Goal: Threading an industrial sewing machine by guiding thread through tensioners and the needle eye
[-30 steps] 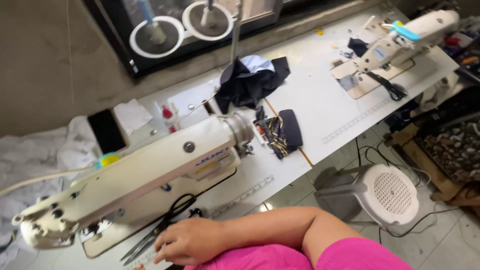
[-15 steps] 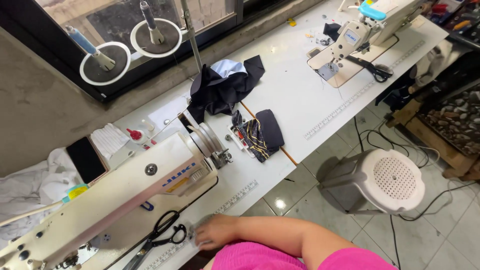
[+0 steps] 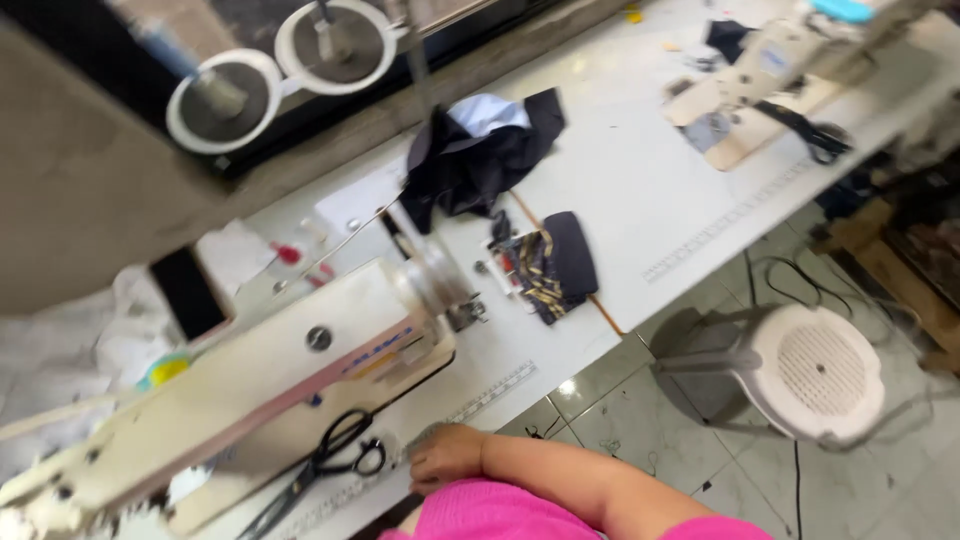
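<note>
one hand (image 3: 447, 458) in view, which side unclear, resting on table (image 3: 640, 190) edge, grip loosely curled, holding nothing. black scissors (image 3: 330, 468) just beside it, under sewing machine (image 3: 250, 400). other hand unseen.

A dark, blank phone screen (image 3: 186, 292) leans behind the sewing machine (image 3: 250, 390), left of centre.

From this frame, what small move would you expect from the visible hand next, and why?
Probably a short reach toward the black scissors. The hand rests empty on the table edge in front of the sewing machine, the scissors lie just beside it, and no fabric sits under the machine. Which hand it is cannot be told.
</note>
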